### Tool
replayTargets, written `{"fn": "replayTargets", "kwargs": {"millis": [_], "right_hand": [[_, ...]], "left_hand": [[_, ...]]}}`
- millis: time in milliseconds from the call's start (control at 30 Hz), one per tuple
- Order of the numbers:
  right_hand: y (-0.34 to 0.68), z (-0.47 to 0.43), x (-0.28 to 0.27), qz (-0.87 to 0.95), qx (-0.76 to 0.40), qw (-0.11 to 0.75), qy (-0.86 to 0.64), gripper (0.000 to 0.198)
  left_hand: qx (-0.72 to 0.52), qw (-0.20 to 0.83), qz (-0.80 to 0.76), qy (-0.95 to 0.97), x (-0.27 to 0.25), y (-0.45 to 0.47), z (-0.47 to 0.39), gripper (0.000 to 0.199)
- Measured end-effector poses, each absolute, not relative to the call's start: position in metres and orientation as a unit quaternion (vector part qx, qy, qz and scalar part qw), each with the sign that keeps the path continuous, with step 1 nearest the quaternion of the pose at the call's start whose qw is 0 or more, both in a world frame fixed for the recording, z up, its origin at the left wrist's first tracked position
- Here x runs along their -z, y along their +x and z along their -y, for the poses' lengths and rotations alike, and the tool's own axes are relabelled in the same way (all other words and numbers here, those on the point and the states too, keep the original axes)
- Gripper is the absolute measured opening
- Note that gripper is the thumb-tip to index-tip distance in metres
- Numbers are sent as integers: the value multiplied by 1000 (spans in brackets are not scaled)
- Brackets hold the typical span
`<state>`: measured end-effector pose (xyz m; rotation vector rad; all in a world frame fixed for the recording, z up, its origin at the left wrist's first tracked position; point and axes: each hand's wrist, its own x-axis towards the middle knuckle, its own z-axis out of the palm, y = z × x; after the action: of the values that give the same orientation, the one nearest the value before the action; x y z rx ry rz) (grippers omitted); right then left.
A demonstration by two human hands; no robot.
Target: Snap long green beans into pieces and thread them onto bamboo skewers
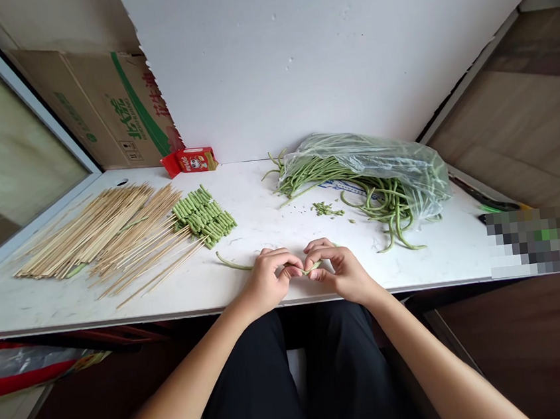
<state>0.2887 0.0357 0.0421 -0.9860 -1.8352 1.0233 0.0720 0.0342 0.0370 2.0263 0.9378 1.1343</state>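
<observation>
Close to the table's front edge, my left hand (273, 277) and my right hand (337, 269) pinch one long green bean (234, 263) between their fingertips. Its free end curves out to the left, and the fingers cover much of the rest. Left of my hands lie bean pieces on skewers (203, 216), set in neat rows. Beside them is a pile of bare bamboo skewers (97, 232). Beyond my right hand, a clear plastic bag (379, 159) spills whole long beans (394, 201) from its open side. A small heap of bean tips (327, 209) sits before it.
A red packet (189, 161) stands at the back of the white table (254, 205). Behind it are a cardboard box (110, 114) and a white upright board (304, 60). A framed pane (8, 145) borders the left. A blurred-out dark object (533, 241) lies at the right end.
</observation>
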Motion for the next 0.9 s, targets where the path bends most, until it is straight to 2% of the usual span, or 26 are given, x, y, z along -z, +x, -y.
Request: {"fn": "replayTargets", "kwargs": {"millis": [267,367,533,733,900], "right_hand": [[288,-34,-47,713,-467,396,-342,25],[293,-36,-52,708,-453,417,-347,27],[313,-49,-52,690,-321,458,-460,26],[339,-64,-43,715,-68,406,-565,28],[350,-74,-25,734,-24,353,-580,29]], "left_hand": [[-438,361,-328,755,-41,68,-37,20],[-453,374,-325,741,-42,67,-38,18],[-470,443,-346,681,-33,69,-41,16],[-472,481,-334,659,-26,67,-45,21],[-464,472,-342,667,-26,67,-45,22]]}}
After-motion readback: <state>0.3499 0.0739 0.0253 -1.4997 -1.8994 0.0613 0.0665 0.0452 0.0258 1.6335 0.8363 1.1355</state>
